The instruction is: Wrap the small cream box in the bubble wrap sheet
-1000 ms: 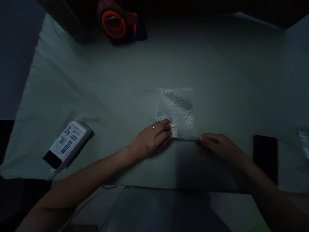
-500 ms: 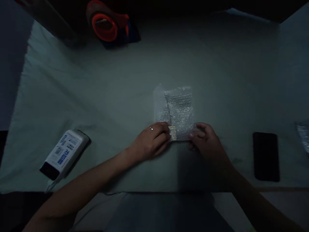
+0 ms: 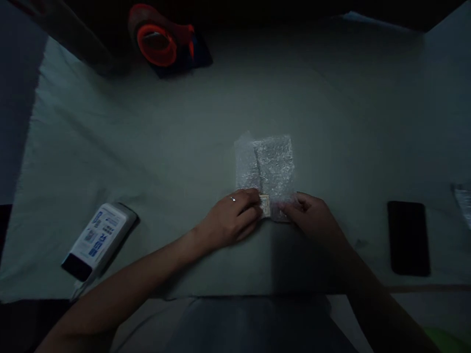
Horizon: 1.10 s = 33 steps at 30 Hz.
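A sheet of clear bubble wrap (image 3: 270, 164) lies on the pale cloth-covered table (image 3: 184, 147), partly folded over itself. A small pale object (image 3: 265, 205) sits at its near edge. My left hand (image 3: 230, 218), with a ring on one finger, has its fingertips pinched on that object and the wrap's near edge. My right hand (image 3: 312, 215) grips the near right part of the wrap, fingers curled over it.
A red tape dispenser (image 3: 158, 41) stands at the back left. A white device with blue print (image 3: 99, 238) lies at the near left. A black phone (image 3: 408, 238) lies at the right, and a shiny scrap (image 3: 461, 201) at the far right edge.
My right hand moved left onto the wrap's near right edge and took hold of it. The wrap's right side has folded inward, so the sheet looks narrower. My left hand stayed put.
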Tool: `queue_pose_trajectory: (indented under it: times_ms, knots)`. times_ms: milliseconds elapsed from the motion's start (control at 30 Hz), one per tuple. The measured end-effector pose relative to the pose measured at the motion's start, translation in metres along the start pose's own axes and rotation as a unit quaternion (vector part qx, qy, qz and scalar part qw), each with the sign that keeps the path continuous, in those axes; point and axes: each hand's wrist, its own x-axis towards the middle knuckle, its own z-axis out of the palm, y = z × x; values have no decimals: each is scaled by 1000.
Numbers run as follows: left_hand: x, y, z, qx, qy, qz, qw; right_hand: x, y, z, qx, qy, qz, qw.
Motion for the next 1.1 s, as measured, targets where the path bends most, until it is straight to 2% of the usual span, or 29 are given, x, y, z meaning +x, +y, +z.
queue_pose_trajectory:
  times_ms: [233,367,600,733,867,1000,1100]
  knots:
    - [3,1,-1,7,-12,3,1000,-6,-10,19,112,23,-32,993]
    - [4,2,-2,9,-22,0,1000,-11,-17,29,125,29,-47,991]
    - [0,-1,2,-5,9,19,1000,-16,-25,33,15,47,-94,994]
    - [-1,2,4,49,50,6,997,-21,-29,27,-28,14,-138,990]
    - [-4,4,0,30,29,22,999,-24,-31,21,-85,-16,-205,975]
    - [-8,1,-7,-6,31,41,999,-24,-31,22,-163,-34,-241,956]
    - [-8,-3,-8,-38,32,2,999,-25,-24,27,-219,-6,-273,937]
